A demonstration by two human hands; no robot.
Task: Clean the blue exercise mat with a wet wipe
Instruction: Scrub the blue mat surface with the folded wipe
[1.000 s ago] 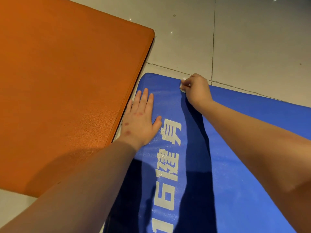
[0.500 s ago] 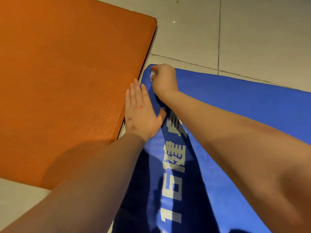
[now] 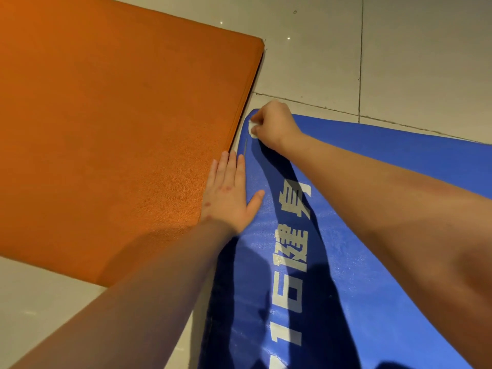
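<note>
The tiled floor (image 3: 319, 62) carried everything observed. One orange pad (image 3: 119, 129) lay flat on it at the left. One blue mat (image 3: 372, 302) lay to its right, their long edges just beside each other. The mat ran from the near edge of view to a far corner close to the pad's corner and bore white print along its length. Both forearms crossed it, the right one casting a dark shadow over the print.

Two hands were in view. The left hand (image 3: 229, 195) lay palm down on the mat's left edge, against the pad's side. Its fingers were straight and together and its thumb was spread onto the blue surface; it grasped nothing. The right hand (image 3: 271, 123) sat at the mat's far left corner, beyond the left hand and apart from it. Its fingers were clenched round one white wipe (image 3: 252, 129), holding it against the mat. Only a small part of the wipe showed at the knuckles.
</note>
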